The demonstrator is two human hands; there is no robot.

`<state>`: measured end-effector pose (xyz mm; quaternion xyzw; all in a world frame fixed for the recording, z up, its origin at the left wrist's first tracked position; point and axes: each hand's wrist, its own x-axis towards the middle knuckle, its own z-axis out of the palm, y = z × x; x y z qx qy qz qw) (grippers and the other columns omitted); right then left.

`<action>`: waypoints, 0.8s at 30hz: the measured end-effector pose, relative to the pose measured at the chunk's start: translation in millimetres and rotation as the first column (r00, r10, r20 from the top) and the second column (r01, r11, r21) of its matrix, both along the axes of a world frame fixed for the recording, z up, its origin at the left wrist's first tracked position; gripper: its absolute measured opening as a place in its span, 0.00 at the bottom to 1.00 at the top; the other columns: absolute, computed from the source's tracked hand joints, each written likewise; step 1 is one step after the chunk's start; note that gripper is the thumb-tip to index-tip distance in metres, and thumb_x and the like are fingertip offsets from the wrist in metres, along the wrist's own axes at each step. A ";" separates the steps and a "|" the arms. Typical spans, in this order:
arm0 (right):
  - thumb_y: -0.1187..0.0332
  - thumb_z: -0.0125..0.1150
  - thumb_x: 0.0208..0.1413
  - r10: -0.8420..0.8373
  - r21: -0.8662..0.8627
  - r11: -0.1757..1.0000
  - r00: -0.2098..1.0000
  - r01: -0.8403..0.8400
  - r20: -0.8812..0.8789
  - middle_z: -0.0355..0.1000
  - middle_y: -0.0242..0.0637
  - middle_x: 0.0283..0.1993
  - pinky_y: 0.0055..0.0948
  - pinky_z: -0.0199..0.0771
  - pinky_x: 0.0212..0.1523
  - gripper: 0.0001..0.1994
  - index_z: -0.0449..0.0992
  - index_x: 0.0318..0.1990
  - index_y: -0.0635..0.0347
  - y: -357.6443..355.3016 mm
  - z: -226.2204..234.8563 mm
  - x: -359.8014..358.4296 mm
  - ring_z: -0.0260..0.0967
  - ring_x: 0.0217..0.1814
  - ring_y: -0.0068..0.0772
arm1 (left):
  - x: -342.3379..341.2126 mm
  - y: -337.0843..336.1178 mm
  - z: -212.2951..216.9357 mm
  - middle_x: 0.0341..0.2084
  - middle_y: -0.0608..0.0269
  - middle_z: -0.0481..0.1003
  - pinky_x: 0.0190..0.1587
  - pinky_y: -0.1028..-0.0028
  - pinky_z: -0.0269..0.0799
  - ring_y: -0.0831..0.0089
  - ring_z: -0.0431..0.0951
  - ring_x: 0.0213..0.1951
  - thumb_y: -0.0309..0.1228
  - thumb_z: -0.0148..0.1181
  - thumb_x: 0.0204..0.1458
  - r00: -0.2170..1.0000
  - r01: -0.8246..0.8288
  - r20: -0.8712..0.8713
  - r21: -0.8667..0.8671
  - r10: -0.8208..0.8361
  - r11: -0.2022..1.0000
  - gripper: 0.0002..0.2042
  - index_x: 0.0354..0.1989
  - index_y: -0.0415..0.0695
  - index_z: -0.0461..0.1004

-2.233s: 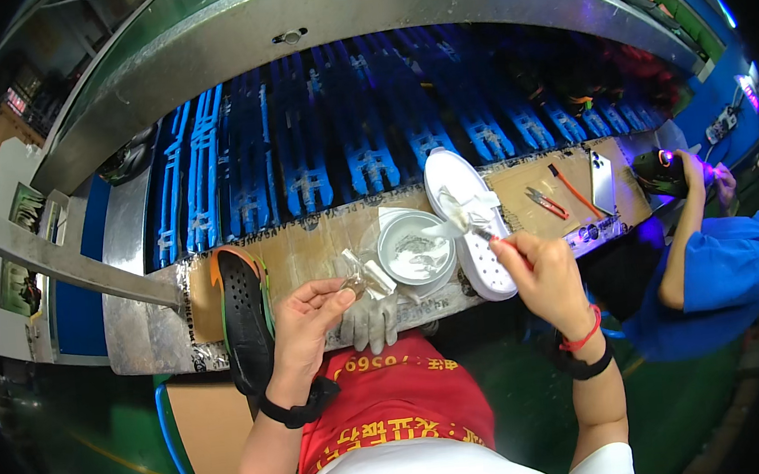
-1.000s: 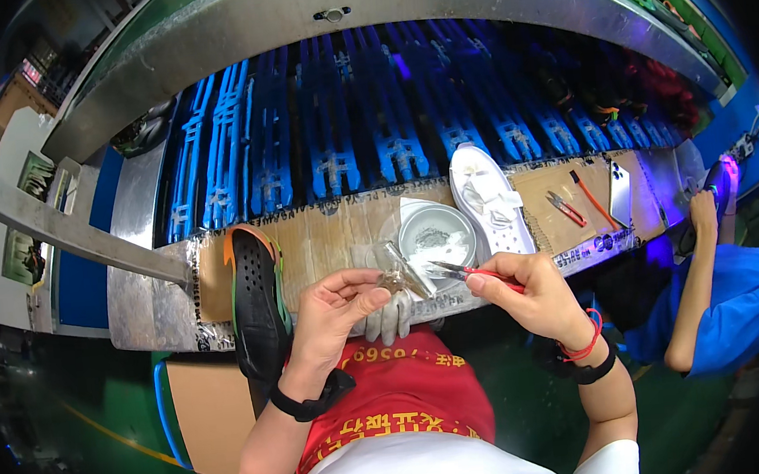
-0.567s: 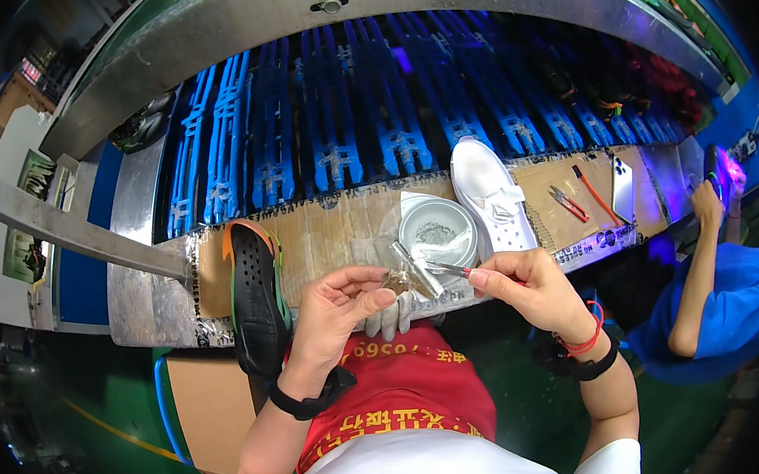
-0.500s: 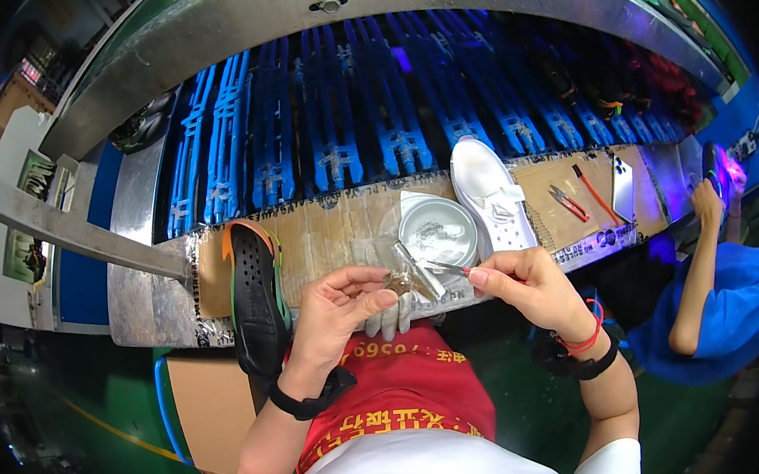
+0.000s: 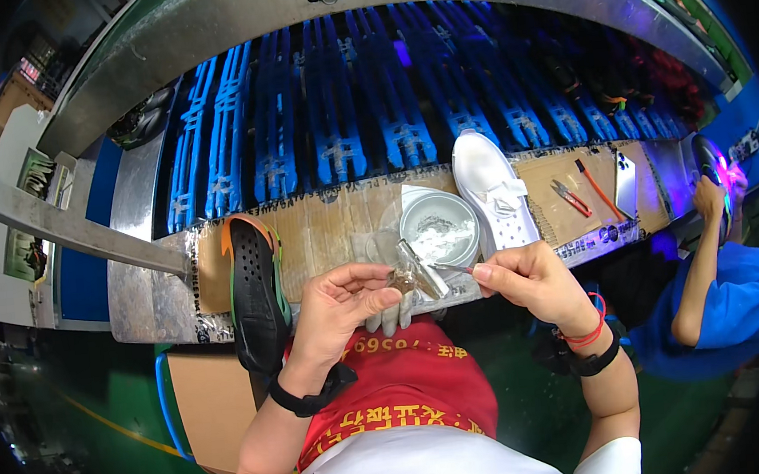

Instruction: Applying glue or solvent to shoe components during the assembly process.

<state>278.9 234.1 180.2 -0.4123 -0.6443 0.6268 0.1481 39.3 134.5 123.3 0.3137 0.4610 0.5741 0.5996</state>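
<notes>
My left hand (image 5: pixel 342 309) is closed, pinching a small crinkled brownish, see-through piece (image 5: pixel 410 279) that looks like plastic film; its exact kind is unclear. Against this piece lies a short whitish strip (image 5: pixel 432 277). Between the fingertips of my right hand (image 5: pixel 530 286) is a slim metal tool with a reddish handle (image 5: pixel 464 270), its thin tip pointing left at the strip. Just beyond both hands sits a round pale grey bowl (image 5: pixel 472 246) with clear, shiny material in it. To its right stands a white perforated clog (image 5: pixel 485 180).
A black shoe with orange and green edging (image 5: pixel 255 273) rests at the bench's left. Red-handled snippers (image 5: pixel 573 199), an orange-handled tool (image 5: pixel 600 191) and a phone (image 5: pixel 625 184) lie on cardboard (image 5: pixel 547 190). Blue racks (image 5: pixel 337 151) stand behind. A co-worker in blue (image 5: pixel 732 298) works at right.
The view has shifted slightly. Both hands keep their grips and almost the same places, with the metal tool's tip still near the whitish strip.
</notes>
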 end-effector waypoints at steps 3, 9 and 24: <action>0.58 0.60 0.58 0.002 -0.015 1.000 1.000 -0.003 -0.003 0.71 0.31 0.21 0.20 0.63 0.28 0.18 0.79 0.29 0.69 -0.5 2.1 -0.1 0.63 0.26 0.15 | 0.1 -1.3 0.2 0.33 0.63 0.78 0.38 0.83 0.72 0.81 0.77 0.36 0.20 0.67 0.46 1.000 -0.007 -0.025 0.017 0.007 1.000 0.14 0.43 0.35 0.76; 0.59 0.60 0.58 0.022 0.027 0.999 1.000 -0.022 -0.002 0.72 0.31 0.21 0.19 0.63 0.28 0.18 0.80 0.30 0.70 -1.3 2.7 -0.2 0.63 0.25 0.15 | 2.1 -1.7 4.9 0.32 0.61 0.79 0.35 0.84 0.71 0.82 0.77 0.33 0.19 0.67 0.46 0.998 -0.012 -0.057 0.049 0.015 0.999 0.13 0.42 0.34 0.76; 0.58 0.61 0.57 0.051 0.099 0.993 0.996 -0.058 0.067 0.69 0.30 0.19 0.21 0.61 0.23 0.19 0.79 0.29 0.69 -0.8 5.5 1.4 0.60 0.23 0.15 | 2.3 -1.7 0.9 0.30 0.58 0.80 0.32 0.84 0.71 0.82 0.77 0.31 0.19 0.67 0.47 0.989 -0.020 -0.145 0.055 0.028 0.998 0.12 0.41 0.34 0.76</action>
